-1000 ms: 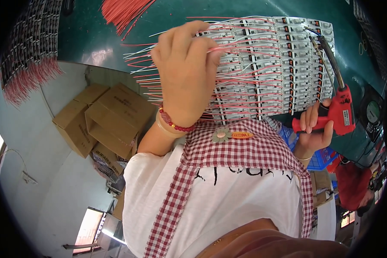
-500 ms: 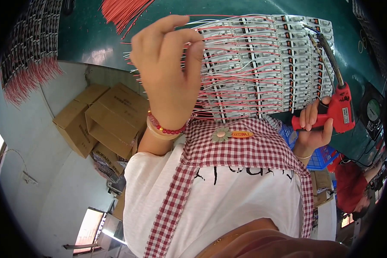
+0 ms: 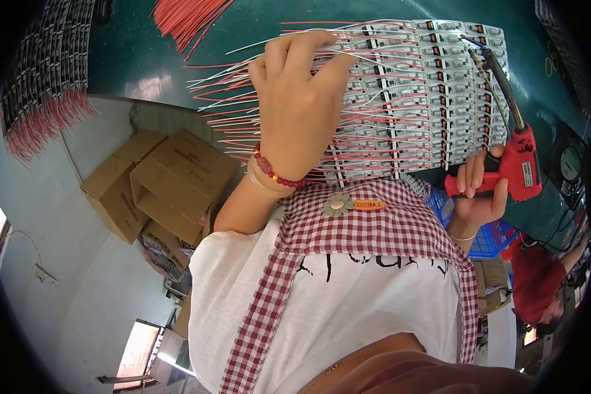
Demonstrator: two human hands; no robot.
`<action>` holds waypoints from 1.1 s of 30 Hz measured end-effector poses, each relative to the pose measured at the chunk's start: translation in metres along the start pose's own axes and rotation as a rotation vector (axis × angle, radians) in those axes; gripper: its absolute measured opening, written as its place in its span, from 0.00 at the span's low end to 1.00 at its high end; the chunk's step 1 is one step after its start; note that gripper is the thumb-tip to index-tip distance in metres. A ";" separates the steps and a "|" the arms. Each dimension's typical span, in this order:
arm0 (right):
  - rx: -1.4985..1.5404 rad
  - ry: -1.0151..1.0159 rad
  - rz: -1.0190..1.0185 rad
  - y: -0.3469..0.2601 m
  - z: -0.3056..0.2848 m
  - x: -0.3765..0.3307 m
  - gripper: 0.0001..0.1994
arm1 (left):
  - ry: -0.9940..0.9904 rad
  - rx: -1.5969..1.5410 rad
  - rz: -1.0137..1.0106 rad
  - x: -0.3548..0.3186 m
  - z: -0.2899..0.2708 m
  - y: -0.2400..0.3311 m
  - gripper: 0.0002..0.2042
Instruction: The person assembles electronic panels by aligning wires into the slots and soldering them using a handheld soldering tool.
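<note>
Meanwhile right hand clasps red soldering gun.

my left hand is raised ahead of me, back toward the camera, fingers bent forward and downward at the knuckles, thumb tucked out of sight. a beaded band circles that wrist. my right hand sits lower and off to the side, fingers curled tight in a closed grip, forearm mostly hidden behind my chest.
</note>
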State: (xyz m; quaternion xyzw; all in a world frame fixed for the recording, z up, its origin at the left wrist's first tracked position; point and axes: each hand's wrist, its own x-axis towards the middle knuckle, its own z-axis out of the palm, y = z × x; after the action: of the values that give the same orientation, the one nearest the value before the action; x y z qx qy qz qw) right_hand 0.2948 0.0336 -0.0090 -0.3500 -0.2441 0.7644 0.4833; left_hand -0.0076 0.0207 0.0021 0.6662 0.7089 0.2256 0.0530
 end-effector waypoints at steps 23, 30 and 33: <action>-0.406 -0.003 -0.027 0.014 0.043 -0.023 0.33 | -0.033 0.051 0.042 0.017 -0.002 -0.016 0.09; -0.545 -0.042 -0.007 0.025 0.045 -0.036 0.32 | 0.009 0.069 0.072 0.017 0.006 -0.027 0.07; -0.687 -0.025 0.087 0.027 0.045 -0.042 0.31 | -0.022 0.046 0.057 0.019 0.005 -0.026 0.04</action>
State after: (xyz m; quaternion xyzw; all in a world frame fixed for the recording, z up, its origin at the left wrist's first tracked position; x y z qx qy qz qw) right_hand 0.2570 -0.0178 0.0130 -0.4930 -0.4779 0.6617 0.3011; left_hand -0.0312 0.0399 -0.0086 0.6894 0.6941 0.2033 0.0391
